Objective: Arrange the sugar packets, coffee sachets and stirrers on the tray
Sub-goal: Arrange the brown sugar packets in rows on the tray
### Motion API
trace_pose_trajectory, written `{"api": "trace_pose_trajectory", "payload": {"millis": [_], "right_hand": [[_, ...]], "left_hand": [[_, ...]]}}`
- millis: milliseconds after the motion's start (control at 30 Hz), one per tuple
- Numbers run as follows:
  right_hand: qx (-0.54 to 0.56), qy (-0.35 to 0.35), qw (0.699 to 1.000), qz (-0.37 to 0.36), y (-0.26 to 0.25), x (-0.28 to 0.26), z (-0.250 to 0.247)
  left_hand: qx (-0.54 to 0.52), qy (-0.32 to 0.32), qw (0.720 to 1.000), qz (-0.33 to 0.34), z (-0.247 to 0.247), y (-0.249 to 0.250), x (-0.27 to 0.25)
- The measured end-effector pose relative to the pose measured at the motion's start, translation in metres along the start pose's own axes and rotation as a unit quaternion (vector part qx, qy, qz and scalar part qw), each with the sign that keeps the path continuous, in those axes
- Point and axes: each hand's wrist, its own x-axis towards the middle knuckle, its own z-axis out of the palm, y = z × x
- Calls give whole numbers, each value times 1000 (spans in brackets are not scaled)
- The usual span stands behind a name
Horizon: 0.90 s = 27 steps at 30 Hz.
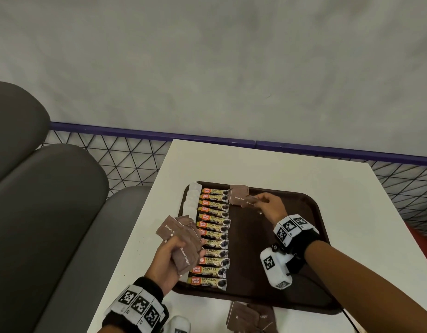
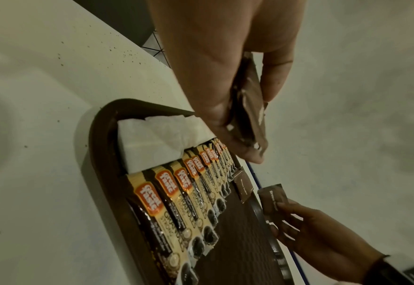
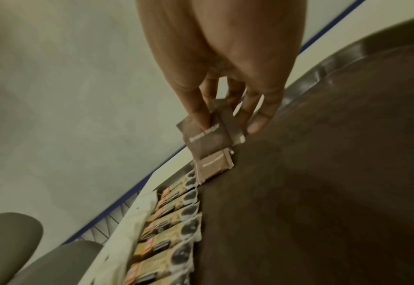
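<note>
A dark brown tray (image 1: 301, 236) lies on the white table. Down its left side runs a column of several coffee sachets (image 1: 213, 236), with white packets (image 1: 192, 199) along the left rim. One brown sugar packet (image 1: 239, 195) lies at the tray's far edge. My right hand (image 1: 267, 205) pinches a second brown sugar packet (image 3: 208, 137) just right of it, low over the tray. My left hand (image 1: 176, 253) grips a fanned bunch of brown sugar packets (image 1: 183, 241) above the tray's left edge. No stirrers show.
More brown sugar packets (image 1: 252, 318) lie on the table in front of the tray's near edge. Grey padded seats (image 1: 46, 200) stand to the left. A wire mesh fence with a purple rail (image 1: 207, 138) runs behind the table.
</note>
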Motion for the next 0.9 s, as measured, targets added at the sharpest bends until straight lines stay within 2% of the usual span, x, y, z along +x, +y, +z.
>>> {"api": "trace_pose_trajectory", "payload": {"millis": [133,333,600,767,900], "right_hand": [[-65,-25,997,-16,-5,16,3],[-97,-6,995,-27,-6,28,19],[-181,-4,981,-71,0,37,38],[-270,-4,953,-136,8,30,46],[-347,27,922,-172,8,30,42]], "left_hand": [[20,-4,1000,7,-2,4,2],[24,41,999,23,-11,2,10],[38,36,998,17,-22,3,15],[21,28,999,9,-23,-1,8],[24,11,1000,3,-20,-1,12]]}}
